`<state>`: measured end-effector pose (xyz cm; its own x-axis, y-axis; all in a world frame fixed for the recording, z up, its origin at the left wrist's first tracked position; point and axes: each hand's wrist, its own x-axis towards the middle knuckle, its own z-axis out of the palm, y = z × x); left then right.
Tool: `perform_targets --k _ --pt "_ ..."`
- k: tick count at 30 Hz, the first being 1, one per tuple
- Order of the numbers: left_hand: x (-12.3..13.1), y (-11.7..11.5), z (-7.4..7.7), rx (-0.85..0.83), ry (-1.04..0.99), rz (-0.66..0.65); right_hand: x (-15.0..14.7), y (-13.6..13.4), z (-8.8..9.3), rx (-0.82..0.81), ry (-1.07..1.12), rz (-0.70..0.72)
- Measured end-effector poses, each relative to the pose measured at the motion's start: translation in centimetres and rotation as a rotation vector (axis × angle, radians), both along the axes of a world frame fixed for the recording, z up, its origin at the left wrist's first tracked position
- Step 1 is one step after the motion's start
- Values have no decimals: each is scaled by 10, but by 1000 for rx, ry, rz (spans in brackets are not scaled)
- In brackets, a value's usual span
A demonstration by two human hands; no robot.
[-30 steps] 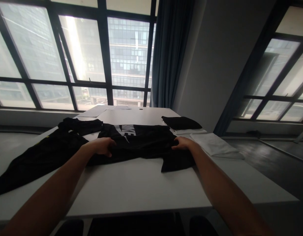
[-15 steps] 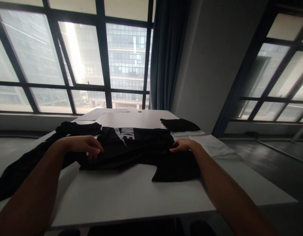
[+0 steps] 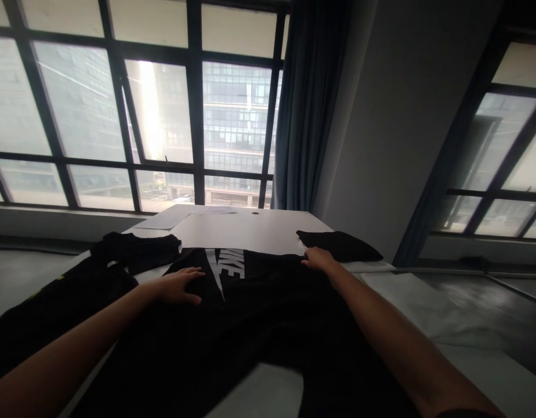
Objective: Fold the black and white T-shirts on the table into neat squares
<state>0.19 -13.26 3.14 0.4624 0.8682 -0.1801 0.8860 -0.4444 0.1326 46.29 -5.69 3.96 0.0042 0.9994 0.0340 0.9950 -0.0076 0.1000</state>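
Black pants (image 3: pixel 268 313) with a large pale NIKE print lie spread over the white table (image 3: pixel 268 229), two leg-like parts reaching toward me with a gap between them. My left hand (image 3: pixel 181 285) rests on the cloth left of the print, fingers apart and holding nothing. At the far right corner of the pants, my right hand (image 3: pixel 319 259) has its fingers curled and closed on the edge. The near ends of the cloth run out of view at the bottom.
Another dark garment (image 3: pixel 63 296) lies crumpled on the left. Folded black cloth (image 3: pixel 341 245) sits on white cloth at the right, with more pale fabric (image 3: pixel 407 296) beside it. Papers (image 3: pixel 163 219) lie at the table's far left, near the windows.
The pants, bunched across the table before, now stretch toward me and cover its near part. My left hand has opened and shifted right over the cloth. The view has tilted up slightly.
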Motion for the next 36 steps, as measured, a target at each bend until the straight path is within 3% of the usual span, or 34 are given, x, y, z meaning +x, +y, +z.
perform_targets --k 5,8,11,14,19,21,26,30,33,36 --pt "-26 24 1 -77 25 -28 8 46 29 12 68 16" --pt "-28 38 5 -60 3 -17 2 73 48 233 214 -92" --pt "-24 49 3 -62 6 43 -16 81 51 366 340 -118" --pt "-22 52 -2 -31 39 103 -37 66 35 273 289 -4" --pt "-31 50 -6 -16 74 168 -50 24 -6 -269 236 96" --pt "-36 54 -6 -25 78 183 -47 19 -20 -362 233 70" --pt "-39 84 -10 -61 77 204 -35 41 -38 -263 227 56" --pt "-27 102 -14 69 87 223 -38 51 -36 31 80 87" --pt "-18 93 -14 214 108 179 -45 23 -26 153 9 177" --pt "-17 66 -13 238 96 98 -40 -29 -16 69 63 238"
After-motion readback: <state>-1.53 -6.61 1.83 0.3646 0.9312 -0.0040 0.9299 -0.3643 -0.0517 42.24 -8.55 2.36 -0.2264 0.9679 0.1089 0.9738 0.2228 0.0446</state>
